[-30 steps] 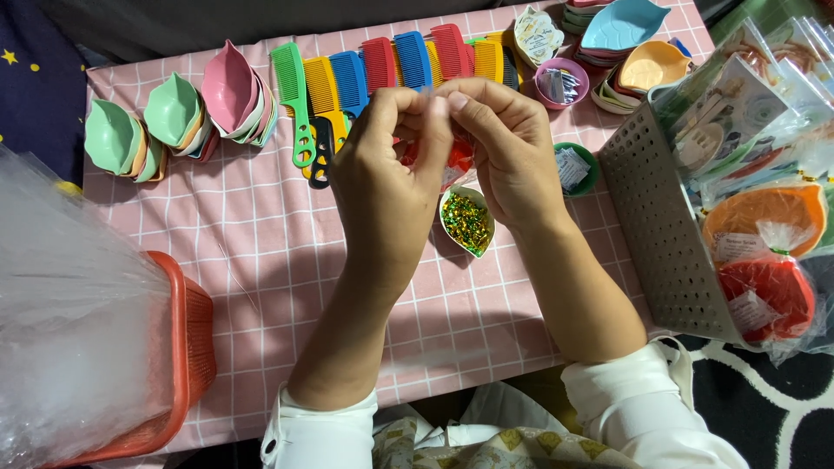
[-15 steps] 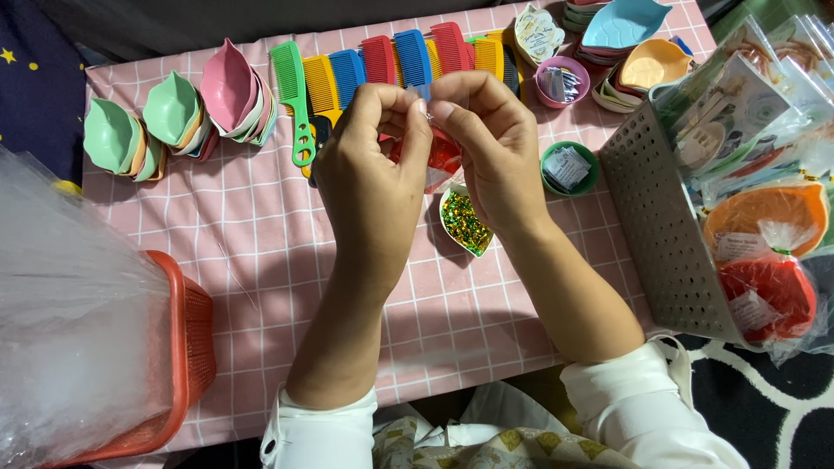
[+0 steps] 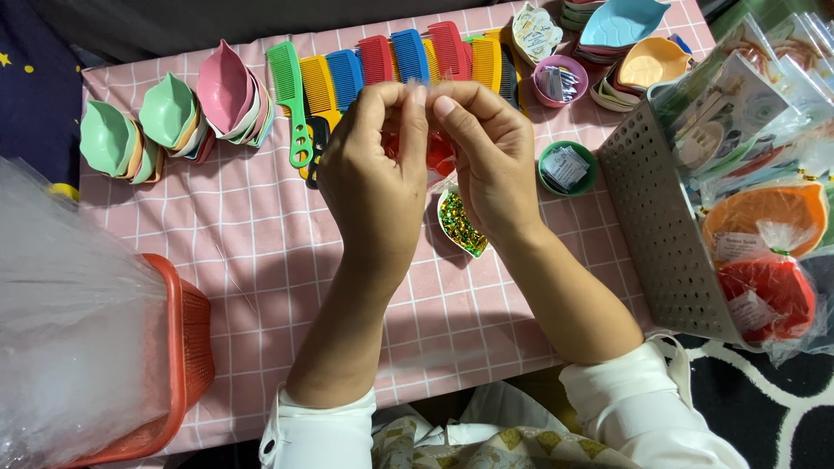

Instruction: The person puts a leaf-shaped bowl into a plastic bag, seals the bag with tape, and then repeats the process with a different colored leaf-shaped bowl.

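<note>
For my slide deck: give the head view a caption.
Both hands, left and right, pinch a small clear wrapper above a dish of beads.

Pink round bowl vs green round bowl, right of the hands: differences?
The pink round bowl sits farther back, beside the row of combs; the green round bowl sits nearer, just right of the right hand. The pink one holds silvery packets; the green one holds whitish packets. Both are small, round, upright on the pink checked cloth and untouched.
</note>
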